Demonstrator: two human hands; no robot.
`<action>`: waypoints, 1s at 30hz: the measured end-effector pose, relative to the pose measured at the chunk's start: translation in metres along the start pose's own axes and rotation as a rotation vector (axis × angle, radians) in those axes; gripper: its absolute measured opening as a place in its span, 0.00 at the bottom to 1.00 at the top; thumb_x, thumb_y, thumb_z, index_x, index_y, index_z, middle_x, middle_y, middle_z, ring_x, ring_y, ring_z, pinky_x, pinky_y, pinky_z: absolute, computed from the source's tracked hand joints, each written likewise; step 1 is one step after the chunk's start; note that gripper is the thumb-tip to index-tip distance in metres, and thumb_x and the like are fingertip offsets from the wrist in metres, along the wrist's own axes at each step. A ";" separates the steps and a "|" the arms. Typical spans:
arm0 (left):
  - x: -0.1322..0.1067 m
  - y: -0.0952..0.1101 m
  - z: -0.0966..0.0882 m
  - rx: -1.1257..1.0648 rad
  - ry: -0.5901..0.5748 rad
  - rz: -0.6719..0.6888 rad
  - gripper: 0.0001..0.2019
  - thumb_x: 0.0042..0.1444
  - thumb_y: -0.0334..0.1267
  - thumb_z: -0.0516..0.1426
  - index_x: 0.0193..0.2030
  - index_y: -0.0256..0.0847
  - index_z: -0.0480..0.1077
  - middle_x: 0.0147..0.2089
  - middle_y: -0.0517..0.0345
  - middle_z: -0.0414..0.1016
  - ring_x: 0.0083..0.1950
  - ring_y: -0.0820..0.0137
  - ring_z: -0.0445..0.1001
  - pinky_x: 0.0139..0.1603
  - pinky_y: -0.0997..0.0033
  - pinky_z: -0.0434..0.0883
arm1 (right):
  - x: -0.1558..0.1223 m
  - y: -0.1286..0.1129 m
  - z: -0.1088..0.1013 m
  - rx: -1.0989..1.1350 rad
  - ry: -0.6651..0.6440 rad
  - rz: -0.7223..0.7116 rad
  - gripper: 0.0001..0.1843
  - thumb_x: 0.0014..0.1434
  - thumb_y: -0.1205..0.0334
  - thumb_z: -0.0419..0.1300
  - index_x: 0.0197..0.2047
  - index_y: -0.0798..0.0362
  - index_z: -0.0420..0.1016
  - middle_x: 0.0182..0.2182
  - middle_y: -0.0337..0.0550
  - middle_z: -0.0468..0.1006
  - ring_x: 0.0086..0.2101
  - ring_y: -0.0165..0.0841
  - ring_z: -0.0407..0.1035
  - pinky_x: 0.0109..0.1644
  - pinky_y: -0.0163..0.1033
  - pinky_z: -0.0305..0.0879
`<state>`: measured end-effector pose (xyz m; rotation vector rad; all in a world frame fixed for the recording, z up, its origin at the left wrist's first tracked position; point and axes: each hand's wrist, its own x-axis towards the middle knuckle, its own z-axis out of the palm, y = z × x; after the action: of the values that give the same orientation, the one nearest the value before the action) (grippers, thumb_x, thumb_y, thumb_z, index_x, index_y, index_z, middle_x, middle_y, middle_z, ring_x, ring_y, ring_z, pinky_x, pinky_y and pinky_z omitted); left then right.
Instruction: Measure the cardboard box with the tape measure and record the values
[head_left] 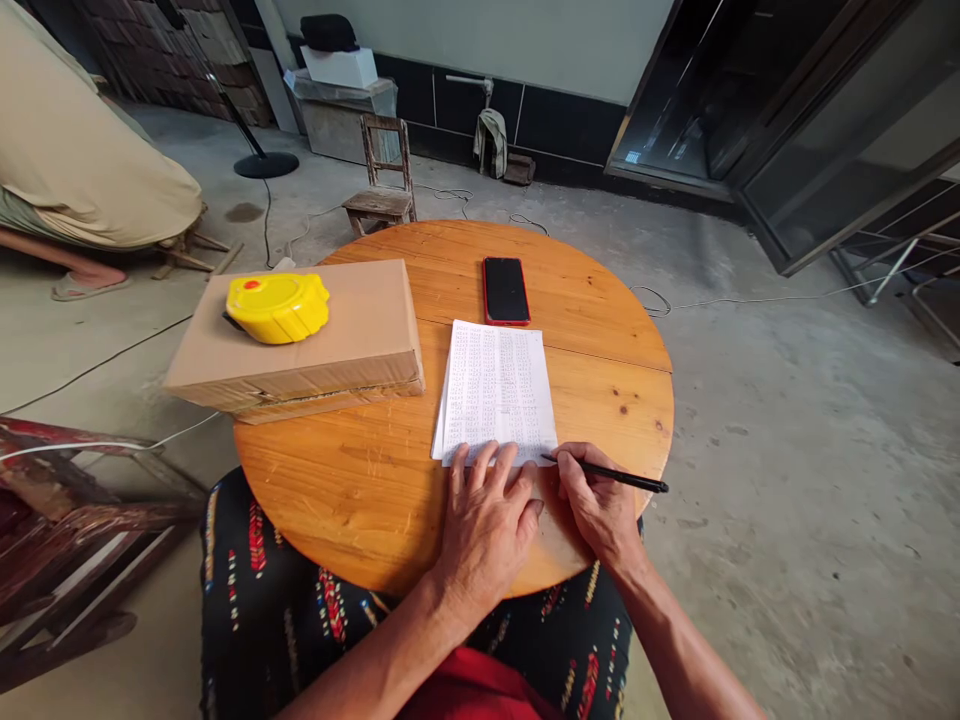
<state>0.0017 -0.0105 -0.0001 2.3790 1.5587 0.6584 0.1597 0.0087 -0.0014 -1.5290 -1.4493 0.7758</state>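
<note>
My right hand (598, 500) is closed around a black pen (626, 478), whose tip meets the lower right corner of a paper sheet (499, 390). Rows of small writing cover that sheet, and more paper shows beneath its left edge. Spread flat, my left hand (491, 515) presses on the sheet's bottom edge with the fingers apart. Just beyond the paper lies a phone (506, 290) in a red case, its screen dark.
The papers lie on a round wooden table (360, 500). At its left sits a cardboard box (360, 320) with a yellow tape measure (277, 308) on top. Behind stands a small wooden chair (380, 205). Another person's foot (94, 280) shows at far left.
</note>
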 end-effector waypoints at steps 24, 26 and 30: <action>0.001 0.001 0.000 0.002 0.001 -0.005 0.15 0.63 0.38 0.55 0.56 0.42 0.71 0.61 0.50 0.70 0.64 0.53 0.62 0.67 0.36 0.54 | 0.000 0.000 0.001 -0.008 0.052 0.004 0.12 0.63 0.56 0.54 0.33 0.54 0.73 0.17 0.34 0.67 0.18 0.28 0.60 0.22 0.34 0.58; 0.001 0.001 0.000 0.000 0.004 -0.005 0.15 0.62 0.38 0.55 0.55 0.42 0.71 0.61 0.50 0.70 0.64 0.54 0.63 0.67 0.36 0.54 | 0.000 0.000 0.001 -0.021 0.049 0.003 0.12 0.63 0.57 0.54 0.33 0.53 0.73 0.17 0.34 0.67 0.18 0.28 0.61 0.21 0.34 0.59; 0.001 0.001 -0.002 0.001 0.001 -0.003 0.15 0.63 0.38 0.55 0.55 0.42 0.71 0.61 0.50 0.70 0.63 0.53 0.63 0.67 0.36 0.55 | 0.001 -0.002 0.001 -0.039 0.041 -0.008 0.11 0.62 0.57 0.54 0.33 0.53 0.73 0.17 0.34 0.68 0.18 0.28 0.61 0.21 0.34 0.59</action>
<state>0.0023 -0.0100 0.0021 2.3768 1.5624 0.6585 0.1578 0.0097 0.0002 -1.5588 -1.4476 0.7110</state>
